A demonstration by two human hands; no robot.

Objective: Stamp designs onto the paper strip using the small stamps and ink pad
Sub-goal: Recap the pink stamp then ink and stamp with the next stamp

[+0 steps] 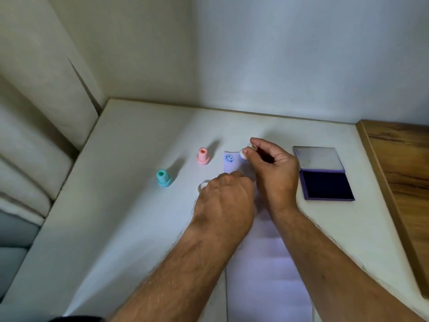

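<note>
A long white paper strip (267, 270) runs from the near edge toward the far middle of the table; a blue smiley print (229, 158) marks its far left corner. My right hand (271, 173) pinches a small white stamp (244, 154) just above the strip's far end, to the right of the smiley. My left hand (226, 201) presses down on the strip lower down. The open ink pad (326, 184) with dark blue ink lies to the right. A pink stamp (203, 156) and a teal stamp (163, 178) stand left of the strip.
A small white cap or stamp (203, 185) peeks out beside my left hand's knuckles. The white table (116, 205) meets walls at the back and left. A wooden surface (401, 173) borders the right side. Cushions lie at far left.
</note>
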